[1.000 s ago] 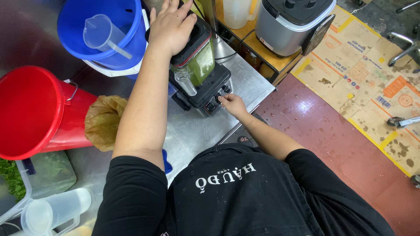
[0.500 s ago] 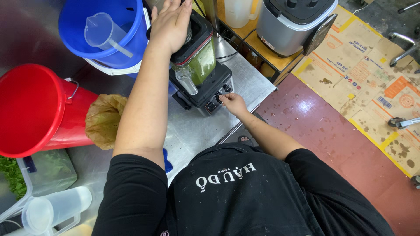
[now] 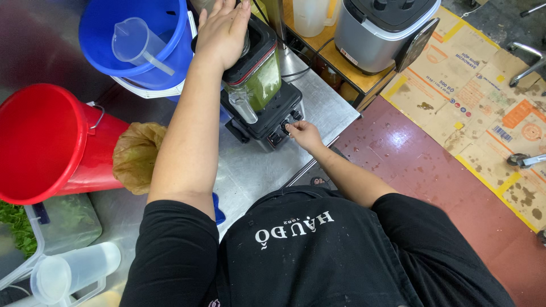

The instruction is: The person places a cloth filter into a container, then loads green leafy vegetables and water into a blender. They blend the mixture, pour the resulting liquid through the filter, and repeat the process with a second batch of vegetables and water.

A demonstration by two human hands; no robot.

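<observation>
While the left hand (image 3: pixel 223 31) lies flat, fingers spread and unclenched, on the black lid (image 3: pixel 257 42) of the blender jar (image 3: pixel 263 82), the right hand (image 3: pixel 304 134) has its fingertips pinched at the control knobs (image 3: pixel 285 126) on the front of the black blender base (image 3: pixel 267 116); whether the fingers actually grip a knob or only touch it cannot be told from above. The jar, filled with a green liquid, sits upright on the base, which stands on the steel counter (image 3: pixel 318 111) close to its front edge. To do this well, I judge that the palm should press straight down on the middle of the lid, so nothing lifts or spits when the blades run, and that the dial should be turned gently in small steps, not all at 1 go. The wrist of the right hand looks best kept low and clear of the jar's clear handle (image 3: pixel 245 105). Just beside the blender to the left are a blue bucket (image 3: pixel 170 54) holding a clear measuring jug (image 3: pixel 133 42), a red bucket (image 3: pixel 42 142) and a brown crumpled bag (image 3: pixel 136 156), so the elbow of the pressing arm should stay tucked. Behind stands a grey appliance (image 3: pixel 381 25) on a wooden shelf, well apart from the work.
</observation>
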